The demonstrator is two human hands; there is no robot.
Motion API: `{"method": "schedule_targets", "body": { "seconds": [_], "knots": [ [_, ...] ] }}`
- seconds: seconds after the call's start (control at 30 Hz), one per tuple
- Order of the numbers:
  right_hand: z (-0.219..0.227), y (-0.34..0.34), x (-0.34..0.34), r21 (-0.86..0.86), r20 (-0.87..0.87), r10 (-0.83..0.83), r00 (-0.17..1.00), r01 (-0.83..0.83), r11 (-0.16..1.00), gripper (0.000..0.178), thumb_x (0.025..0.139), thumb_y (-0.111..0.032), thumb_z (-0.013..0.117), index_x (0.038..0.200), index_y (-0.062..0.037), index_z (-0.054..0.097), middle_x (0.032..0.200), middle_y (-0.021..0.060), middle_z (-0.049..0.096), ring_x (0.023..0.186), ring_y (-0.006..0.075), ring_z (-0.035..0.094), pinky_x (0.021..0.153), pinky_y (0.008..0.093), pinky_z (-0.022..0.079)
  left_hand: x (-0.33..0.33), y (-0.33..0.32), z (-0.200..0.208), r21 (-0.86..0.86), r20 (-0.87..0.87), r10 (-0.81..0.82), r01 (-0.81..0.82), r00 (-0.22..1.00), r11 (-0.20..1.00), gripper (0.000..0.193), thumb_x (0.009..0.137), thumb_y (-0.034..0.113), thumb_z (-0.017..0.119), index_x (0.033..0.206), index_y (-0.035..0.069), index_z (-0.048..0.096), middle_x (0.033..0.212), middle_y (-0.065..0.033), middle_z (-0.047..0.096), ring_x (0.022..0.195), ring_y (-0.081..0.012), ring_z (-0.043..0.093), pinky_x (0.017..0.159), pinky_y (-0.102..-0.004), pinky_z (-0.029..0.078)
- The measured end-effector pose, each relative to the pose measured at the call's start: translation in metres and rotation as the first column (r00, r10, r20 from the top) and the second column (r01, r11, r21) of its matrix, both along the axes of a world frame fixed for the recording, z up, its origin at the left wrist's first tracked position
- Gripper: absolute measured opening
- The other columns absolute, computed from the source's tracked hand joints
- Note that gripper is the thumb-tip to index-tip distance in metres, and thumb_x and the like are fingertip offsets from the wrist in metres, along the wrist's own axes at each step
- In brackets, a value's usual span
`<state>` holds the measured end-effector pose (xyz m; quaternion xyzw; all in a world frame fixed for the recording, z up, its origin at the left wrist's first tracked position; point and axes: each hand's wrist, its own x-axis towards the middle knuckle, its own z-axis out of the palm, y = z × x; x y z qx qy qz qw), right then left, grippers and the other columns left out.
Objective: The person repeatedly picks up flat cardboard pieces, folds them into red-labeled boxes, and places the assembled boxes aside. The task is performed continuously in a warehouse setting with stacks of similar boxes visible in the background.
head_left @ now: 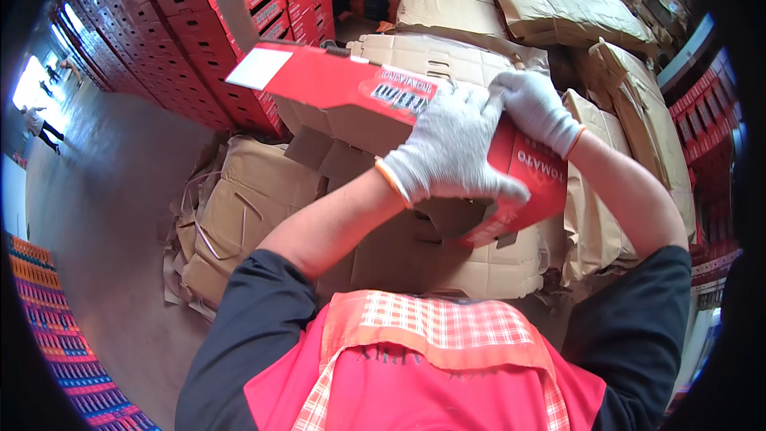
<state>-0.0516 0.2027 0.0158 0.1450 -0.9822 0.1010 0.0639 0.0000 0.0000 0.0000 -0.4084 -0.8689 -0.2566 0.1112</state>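
A partly folded red cardboard carton [319,76] with a brown inside is tilted over a pile of flat brown cardboard sheets [447,267]. My left hand [447,144], in a white knitted glove with an orange cuff, grips the carton near its corner, fingers over the long red side and thumb along the short side. On that same corner, my right hand [536,108], gloved alike, closes its fingers on the upper edge. One brown flap [235,20] sticks up at the carton's far left end. The fingertips of both hands are partly hidden.
Tall stacks of red cartons [199,40] stand at the far left. Paper-wrapped bundles [570,8] lie behind and to the right, with another bundle [247,199] at the left. Coloured crates [68,343] line the lower left. People [40,126] stand far off on the grey floor [120,215].
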Motion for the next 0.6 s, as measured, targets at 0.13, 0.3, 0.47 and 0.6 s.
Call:
{"method": "schedule_targets", "body": {
  "seconds": [0.13, 0.3, 0.47, 0.6],
  "knots": [
    [0.004, -0.035, 0.040, -0.106, -0.171, 0.189, 0.967, -0.209, 0.972, 0.040, 0.086, -0.041, 0.069, 0.110, -0.0094, 0.068, 0.094, 0.0190, 0.070, 0.093, 0.0355, 0.068, 0.082, 0.0430, 0.053, -0.027, -0.009, -0.013, 0.625, 0.150, -0.115, -0.004, 0.982, 0.780, 0.096, 0.090, 0.057, 0.064, 0.152, -0.006, 0.026, 0.149, -0.0221, 0.043, 0.134, -0.0294, 0.048, 0.113, -0.0380, 0.035],
    [0.012, -0.043, 0.042, -0.231, -0.194, 0.286, 0.938, -0.327, 0.916, 0.060, 0.071, -0.028, 0.073, 0.126, -0.0091, 0.061, 0.108, 0.0190, 0.069, 0.102, 0.0354, 0.067, 0.089, 0.0402, 0.053, -0.011, -0.047, -0.048, 0.706, 0.124, -0.332, 0.152, 0.935, 0.692, 0.068, 0.090, 0.030, 0.070, 0.143, -0.004, 0.045, 0.138, -0.0239, 0.054, 0.125, -0.0376, 0.055, 0.108, -0.0434, 0.041],
    [0.008, 0.038, 0.025, -0.671, 0.199, 0.037, 0.979, 0.109, 0.734, 0.062, 0.074, -0.019, 0.073, 0.130, 0.0015, 0.058, 0.120, 0.0152, 0.066, 0.106, 0.0209, 0.065, 0.092, 0.0303, 0.051, 0.071, -0.132, -0.099, 0.079, 0.124, -0.154, 0.145, 0.980, 0.986, 0.113, 0.064, 0.056, 0.084, 0.151, 0.004, 0.033, 0.148, -0.0279, 0.039, 0.138, -0.0466, 0.037, 0.115, -0.0538, 0.028],
    [-0.085, 0.100, 0.039, -0.835, 0.540, 0.134, 0.831, 0.509, 0.209, 0.032, 0.085, -0.023, 0.068, 0.107, 0.0007, 0.069, 0.100, 0.0119, 0.070, 0.087, 0.0204, 0.068, 0.082, 0.0352, 0.055, 0.105, -0.144, -0.101, 0.385, -0.043, -0.026, 0.040, 0.999, 0.922, 0.138, 0.055, 0.054, 0.093, 0.159, 0.009, 0.014, 0.155, -0.0252, 0.032, 0.142, -0.0476, 0.031, 0.117, -0.0535, 0.023]
  ]
}}
